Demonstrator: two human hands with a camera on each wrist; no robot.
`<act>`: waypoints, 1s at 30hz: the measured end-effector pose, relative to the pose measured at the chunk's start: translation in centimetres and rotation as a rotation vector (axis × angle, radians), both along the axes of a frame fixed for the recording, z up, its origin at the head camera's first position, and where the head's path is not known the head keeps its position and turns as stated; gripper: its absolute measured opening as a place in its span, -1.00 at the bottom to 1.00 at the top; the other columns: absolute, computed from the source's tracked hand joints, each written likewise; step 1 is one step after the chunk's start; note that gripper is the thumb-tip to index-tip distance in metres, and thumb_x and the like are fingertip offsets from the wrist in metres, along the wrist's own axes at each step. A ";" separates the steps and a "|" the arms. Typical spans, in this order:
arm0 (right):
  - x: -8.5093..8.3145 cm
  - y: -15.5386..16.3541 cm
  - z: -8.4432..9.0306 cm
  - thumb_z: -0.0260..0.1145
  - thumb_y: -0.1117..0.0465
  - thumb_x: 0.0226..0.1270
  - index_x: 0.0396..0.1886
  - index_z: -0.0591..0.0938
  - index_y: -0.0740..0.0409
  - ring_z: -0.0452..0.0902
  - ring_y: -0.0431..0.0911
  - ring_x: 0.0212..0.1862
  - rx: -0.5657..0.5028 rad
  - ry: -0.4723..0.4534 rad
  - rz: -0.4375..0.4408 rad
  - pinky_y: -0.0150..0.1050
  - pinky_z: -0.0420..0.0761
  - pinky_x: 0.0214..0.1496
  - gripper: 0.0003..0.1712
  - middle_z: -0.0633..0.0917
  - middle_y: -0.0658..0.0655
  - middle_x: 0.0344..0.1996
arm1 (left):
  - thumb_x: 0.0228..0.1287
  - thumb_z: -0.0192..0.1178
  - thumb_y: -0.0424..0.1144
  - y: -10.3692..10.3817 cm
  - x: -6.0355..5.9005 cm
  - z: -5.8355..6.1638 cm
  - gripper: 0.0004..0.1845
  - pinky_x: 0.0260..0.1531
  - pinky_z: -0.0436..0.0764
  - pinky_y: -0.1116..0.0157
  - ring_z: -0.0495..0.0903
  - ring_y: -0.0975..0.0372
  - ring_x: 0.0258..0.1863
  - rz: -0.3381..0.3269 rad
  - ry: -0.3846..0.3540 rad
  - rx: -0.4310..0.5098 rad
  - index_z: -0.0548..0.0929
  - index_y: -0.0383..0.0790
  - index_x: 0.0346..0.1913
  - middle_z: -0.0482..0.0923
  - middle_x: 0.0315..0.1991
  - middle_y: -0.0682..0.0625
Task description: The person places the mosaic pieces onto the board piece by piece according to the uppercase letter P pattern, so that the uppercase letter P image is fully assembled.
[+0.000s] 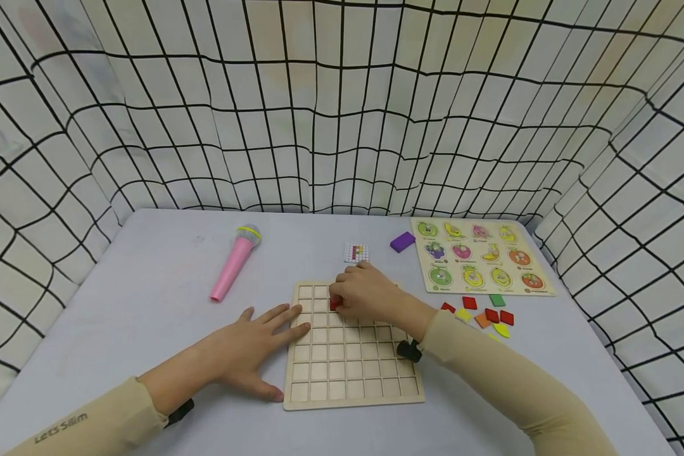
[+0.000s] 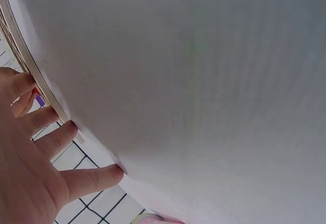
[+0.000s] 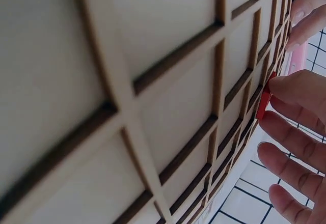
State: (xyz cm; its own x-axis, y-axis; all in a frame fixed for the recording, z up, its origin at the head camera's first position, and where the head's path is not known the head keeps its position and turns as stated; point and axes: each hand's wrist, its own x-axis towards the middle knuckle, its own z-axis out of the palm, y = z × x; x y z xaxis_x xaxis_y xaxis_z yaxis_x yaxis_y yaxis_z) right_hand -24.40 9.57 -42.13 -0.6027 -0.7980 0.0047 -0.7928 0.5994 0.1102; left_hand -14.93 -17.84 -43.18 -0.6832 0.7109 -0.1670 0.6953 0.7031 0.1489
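My right hand pinches a small red tile between thumb and fingertips, over the upper part of a wooden grid board. In the right wrist view the red tile stands tilted at the board's raised ribs. The left hand lies spread at the board's left edge, with fingertips on the frame and its thumb by the lower left corner. In the left wrist view that hand has straight fingers along the board's edge.
Several loose red, yellow, orange and green tiles lie right of the board. Behind it are a small pattern card and a purple block. A fruit puzzle board lies back right, a pink toy microphone left. Black netting surrounds the table.
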 end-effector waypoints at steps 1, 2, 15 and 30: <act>0.0 -0.1 0.0 0.44 -0.05 0.33 -0.21 0.74 -0.18 0.60 -0.17 -0.15 0.004 -0.001 0.002 -0.08 0.56 0.16 -0.87 0.72 -0.19 -0.30 | -0.02 0.30 0.58 0.0 0.0 0.0 0.22 0.21 0.29 -0.52 0.10 -0.12 0.62 0.000 0.000 0.000 0.19 0.05 0.64 0.01 0.67 -0.14; 0.0 -0.1 0.0 0.44 -0.05 0.33 -0.20 0.74 -0.18 0.60 -0.17 -0.15 0.005 -0.001 0.003 -0.09 0.56 0.16 -0.86 0.72 -0.18 -0.30 | -0.02 0.29 0.58 0.0 0.0 0.0 0.22 0.21 0.29 -0.52 0.10 -0.12 0.62 0.001 0.000 -0.001 0.18 0.05 0.64 0.01 0.67 -0.14; 0.2 -0.3 -0.1 0.42 -0.07 0.37 -0.14 0.75 -0.17 0.62 -0.16 -0.12 -0.005 -0.027 -0.012 -0.11 0.53 0.08 -0.82 0.75 -0.14 -0.20 | -0.03 0.30 0.58 0.1 0.1 0.0 0.22 0.20 0.31 -0.52 0.12 -0.13 0.61 -0.006 0.024 0.002 0.19 0.04 0.64 0.04 0.66 -0.15; -0.1 1.4 0.4 0.41 -0.09 0.39 -0.12 0.75 -0.20 0.67 -0.12 0.03 -0.051 0.001 -0.017 -0.09 0.54 0.25 -0.82 0.78 -0.13 -0.09 | -0.05 0.29 0.60 0.0 0.0 -0.1 0.23 0.18 0.30 -0.54 0.13 -0.14 0.60 -0.009 0.025 0.019 0.20 0.04 0.64 0.05 0.66 -0.17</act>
